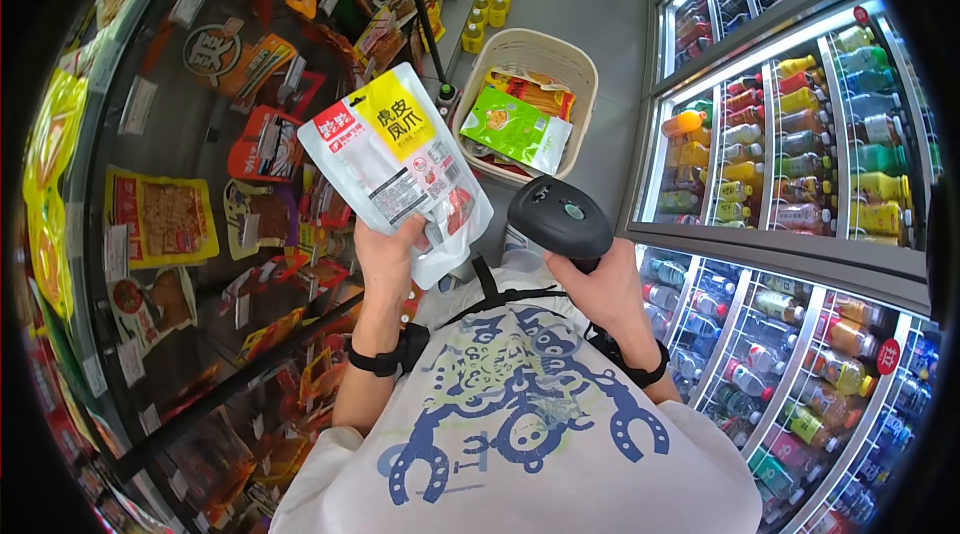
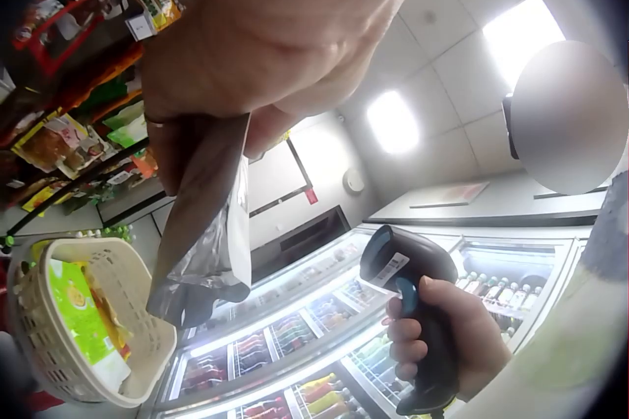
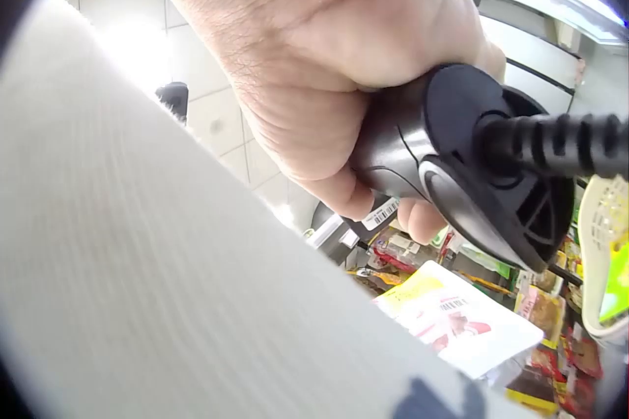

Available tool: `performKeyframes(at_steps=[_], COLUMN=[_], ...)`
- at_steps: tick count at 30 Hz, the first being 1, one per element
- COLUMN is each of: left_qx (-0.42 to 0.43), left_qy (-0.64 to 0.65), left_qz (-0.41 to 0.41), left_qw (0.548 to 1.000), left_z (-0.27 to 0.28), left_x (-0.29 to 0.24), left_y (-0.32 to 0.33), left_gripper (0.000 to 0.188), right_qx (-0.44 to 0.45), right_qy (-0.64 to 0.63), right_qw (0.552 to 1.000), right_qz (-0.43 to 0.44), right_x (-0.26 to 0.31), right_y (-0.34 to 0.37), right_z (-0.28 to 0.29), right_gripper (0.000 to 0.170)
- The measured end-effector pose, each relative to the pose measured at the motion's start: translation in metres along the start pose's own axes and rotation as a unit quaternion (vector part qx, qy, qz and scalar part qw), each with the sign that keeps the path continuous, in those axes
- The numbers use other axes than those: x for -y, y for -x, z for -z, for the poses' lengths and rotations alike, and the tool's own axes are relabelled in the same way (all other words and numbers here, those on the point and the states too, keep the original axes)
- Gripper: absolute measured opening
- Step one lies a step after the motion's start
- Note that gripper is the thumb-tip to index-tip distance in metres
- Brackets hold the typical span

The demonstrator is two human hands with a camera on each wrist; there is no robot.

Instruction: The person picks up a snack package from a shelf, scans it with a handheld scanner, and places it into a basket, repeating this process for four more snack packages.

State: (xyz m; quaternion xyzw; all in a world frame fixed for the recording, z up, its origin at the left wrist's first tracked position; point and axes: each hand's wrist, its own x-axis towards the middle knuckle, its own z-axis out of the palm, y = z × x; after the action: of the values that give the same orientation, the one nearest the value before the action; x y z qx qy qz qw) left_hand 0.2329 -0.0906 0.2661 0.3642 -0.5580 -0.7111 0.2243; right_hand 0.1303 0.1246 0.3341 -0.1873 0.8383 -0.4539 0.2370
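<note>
My left hand grips a white and yellow snack pouch by its lower edge, thumb on the printed side. A barcode shows on that side, facing up. In the left wrist view the pouch appears from its silvery side. My right hand is wrapped around the handle of a black barcode scanner, whose head is just right of the pouch, apart from it. A ribbed cable leaves the handle's base in the right wrist view.
A cream basket holding a green packet and other snack bags stands on the floor ahead. Hanging snack packets line the left shelf. Lit drink coolers fill the right side. Yellow-topped bottles stand beyond the basket.
</note>
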Motion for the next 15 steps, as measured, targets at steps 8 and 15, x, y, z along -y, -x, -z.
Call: performKeyframes(at_steps=[8, 15], left_qx=[0.051, 0.091], left_qy=[-0.038, -0.047], left_qz=[0.048, 0.062], left_qw=[0.997, 0.993], left_z=[-0.026, -0.067], left_x=[0.018, 0.022], left_y=[-0.021, -0.041], left_gripper=[0.037, 0.038], right_qx=[-0.085, -0.127], right_qy=[-0.085, -0.2], right_qw=[0.987, 0.962], right_qz=[-0.105, -0.139], right_x=[-0.04, -0.075], right_y=[-0.011, -0.036], right_z=[0.012, 0.051], right_gripper=[0.023, 0.018])
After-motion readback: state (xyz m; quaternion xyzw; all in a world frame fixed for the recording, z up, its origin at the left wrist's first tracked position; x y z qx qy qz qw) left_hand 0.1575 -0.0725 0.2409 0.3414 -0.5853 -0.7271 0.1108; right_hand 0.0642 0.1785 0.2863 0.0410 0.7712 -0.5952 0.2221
